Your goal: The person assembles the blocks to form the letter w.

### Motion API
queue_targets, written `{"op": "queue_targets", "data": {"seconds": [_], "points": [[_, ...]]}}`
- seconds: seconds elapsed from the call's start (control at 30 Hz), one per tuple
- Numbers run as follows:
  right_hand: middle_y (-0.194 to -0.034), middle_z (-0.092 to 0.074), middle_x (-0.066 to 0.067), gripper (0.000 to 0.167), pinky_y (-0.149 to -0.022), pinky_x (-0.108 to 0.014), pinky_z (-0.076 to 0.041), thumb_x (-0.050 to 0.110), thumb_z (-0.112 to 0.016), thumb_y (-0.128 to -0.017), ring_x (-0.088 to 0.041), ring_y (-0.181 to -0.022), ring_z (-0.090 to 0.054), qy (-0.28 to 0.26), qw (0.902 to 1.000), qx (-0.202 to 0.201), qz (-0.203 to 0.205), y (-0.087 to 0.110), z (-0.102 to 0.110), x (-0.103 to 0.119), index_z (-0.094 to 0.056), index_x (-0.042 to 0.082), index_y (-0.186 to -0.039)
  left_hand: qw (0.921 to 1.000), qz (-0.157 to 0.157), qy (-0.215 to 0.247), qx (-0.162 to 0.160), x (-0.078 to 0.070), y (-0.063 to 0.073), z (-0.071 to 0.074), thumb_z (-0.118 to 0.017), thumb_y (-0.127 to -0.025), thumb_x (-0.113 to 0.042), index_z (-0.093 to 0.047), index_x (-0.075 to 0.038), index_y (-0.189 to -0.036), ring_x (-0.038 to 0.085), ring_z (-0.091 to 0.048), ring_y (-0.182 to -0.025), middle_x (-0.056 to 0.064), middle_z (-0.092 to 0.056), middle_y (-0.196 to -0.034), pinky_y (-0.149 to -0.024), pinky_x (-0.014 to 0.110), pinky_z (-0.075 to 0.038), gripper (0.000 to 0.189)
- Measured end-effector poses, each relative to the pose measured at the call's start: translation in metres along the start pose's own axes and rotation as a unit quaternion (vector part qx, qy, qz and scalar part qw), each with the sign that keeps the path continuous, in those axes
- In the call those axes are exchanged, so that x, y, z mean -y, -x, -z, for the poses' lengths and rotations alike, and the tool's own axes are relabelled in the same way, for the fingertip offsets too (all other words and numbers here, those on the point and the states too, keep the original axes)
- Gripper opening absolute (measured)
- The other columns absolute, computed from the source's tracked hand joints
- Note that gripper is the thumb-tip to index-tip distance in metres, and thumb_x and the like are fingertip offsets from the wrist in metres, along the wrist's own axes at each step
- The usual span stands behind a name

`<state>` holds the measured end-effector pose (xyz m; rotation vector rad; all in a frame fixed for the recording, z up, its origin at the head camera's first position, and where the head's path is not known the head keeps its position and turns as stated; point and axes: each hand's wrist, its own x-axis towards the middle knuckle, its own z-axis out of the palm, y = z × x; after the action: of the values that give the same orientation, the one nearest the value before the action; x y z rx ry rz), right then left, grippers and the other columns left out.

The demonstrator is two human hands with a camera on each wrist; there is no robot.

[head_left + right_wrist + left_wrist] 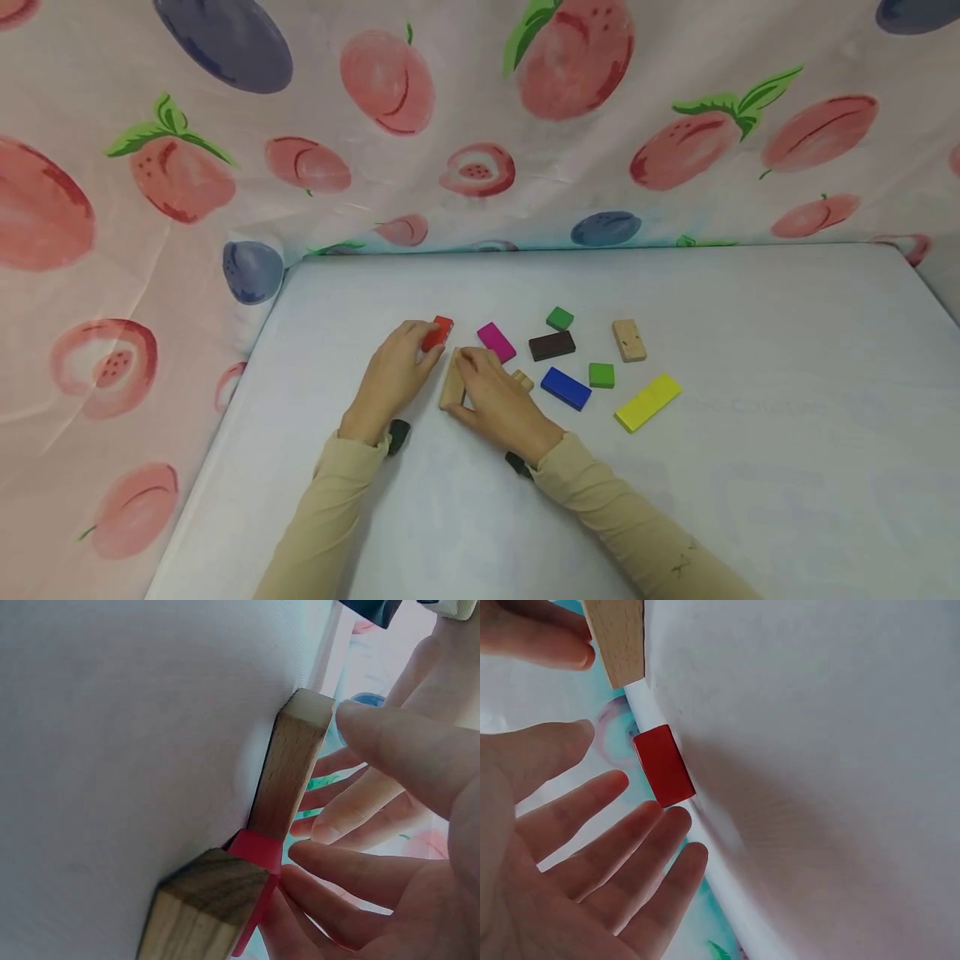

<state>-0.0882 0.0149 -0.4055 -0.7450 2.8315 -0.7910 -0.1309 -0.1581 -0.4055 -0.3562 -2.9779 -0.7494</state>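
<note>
We find the long wooden block [452, 385] at ten o'clock from our nearer right hand [501, 402], its long axis running roughly one to seven; that hand spans it unclenched, contact unclear. Our left hand [388, 377], fingers loose and spread, has the red block [438, 332] at two o'clock.

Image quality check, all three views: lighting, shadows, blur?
Head: fairly even light, soft shadow beside the left sleeve, no obvious motion blur; left wrist: dim, with a broad, soft-edged shadow on the table beside the red block; right wrist: table dull grey, background behind the right hand bright and pale, grain readable on the nearest wooden block.
</note>
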Motion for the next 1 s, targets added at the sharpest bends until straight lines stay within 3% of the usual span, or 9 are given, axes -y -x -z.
{"op": "queue_targets", "data": {"seconds": [0.43,0.73,1.0], "points": [[-0.148,-0.043,-0.016,0.064,-0.11,-0.037,-0.044,0.027,-0.076,-0.089,-0.026,-0.136,-0.04,0.023,0.9994,0.025,-0.008,-0.001,0.001,0.001,-0.052,-0.005,-0.14,0.9976,0.04,0.041,0.038,0.005,-0.015,0.001,-0.066,-0.097,-0.021,-0.059,-0.004,-0.134,0.028,-0.064,-0.107,0.014,-0.061,-0.127,-0.094,0.043,-0.055,0.041],[-0.146,-0.044,-0.017,0.061,-0.11,-0.037,-0.044,0.024,-0.077,-0.088,-0.027,-0.135,-0.041,0.018,0.9997,0.015,-0.003,-0.002,0.0,-0.001,-0.054,-0.006,-0.137,0.9966,0.035,0.064,0.038,0.009,-0.024,0.001,-0.068,-0.095,-0.016,-0.06,-0.003,-0.132,0.028,-0.066,-0.101,0.016,-0.062,-0.122,-0.088,0.042,-0.056,0.039],[-0.146,-0.045,-0.018,0.062,-0.11,-0.037,-0.044,0.024,-0.077,-0.088,-0.027,-0.136,-0.04,0.029,0.9994,0.02,0.005,-0.001,0.0,0.0,-0.054,-0.006,-0.138,0.9953,0.03,0.061,0.069,0.011,-0.024,0.0,-0.066,-0.096,-0.015,-0.06,-0.007,-0.134,0.027,-0.06,-0.106,0.014,-0.061,-0.126,-0.092,0.043,-0.053,0.039]]}}
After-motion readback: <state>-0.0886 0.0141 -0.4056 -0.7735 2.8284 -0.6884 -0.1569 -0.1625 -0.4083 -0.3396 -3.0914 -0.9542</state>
